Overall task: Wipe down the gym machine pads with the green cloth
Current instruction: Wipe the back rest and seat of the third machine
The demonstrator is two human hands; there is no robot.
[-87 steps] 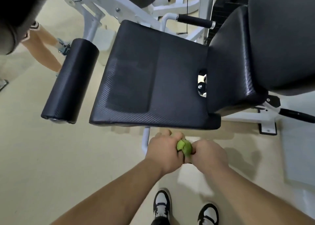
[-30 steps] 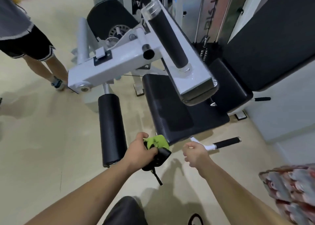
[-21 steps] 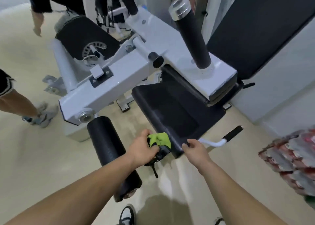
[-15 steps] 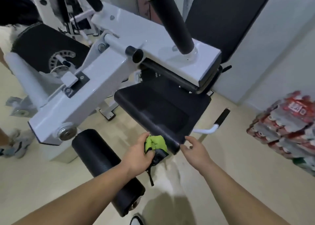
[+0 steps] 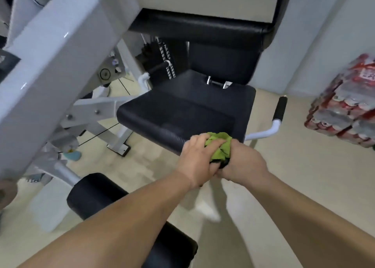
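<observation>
The crumpled green cloth (image 5: 220, 147), with a black part under it, is bunched between both my hands just in front of the black seat pad (image 5: 188, 113). My left hand (image 5: 195, 160) grips it from the left, fingers curled over the top. My right hand (image 5: 242, 163) grips it from the right. The cloth sits at the seat pad's front edge; whether it touches the pad is unclear. A black back pad (image 5: 223, 64) rises behind the seat. A black roller pad (image 5: 97, 196) lies low on the left, partly behind my left forearm.
A large white machine arm (image 5: 50, 60) crosses the upper left, close to my head. A white side handle with a black grip (image 5: 279, 113) sticks out right of the seat. Shrink-wrapped packs of red cans (image 5: 345, 109) are stacked at the right wall. Beige floor lies below.
My view has swung round to the front of the seat and closer. My right hand, free before, has joined my left on the green cloth.
</observation>
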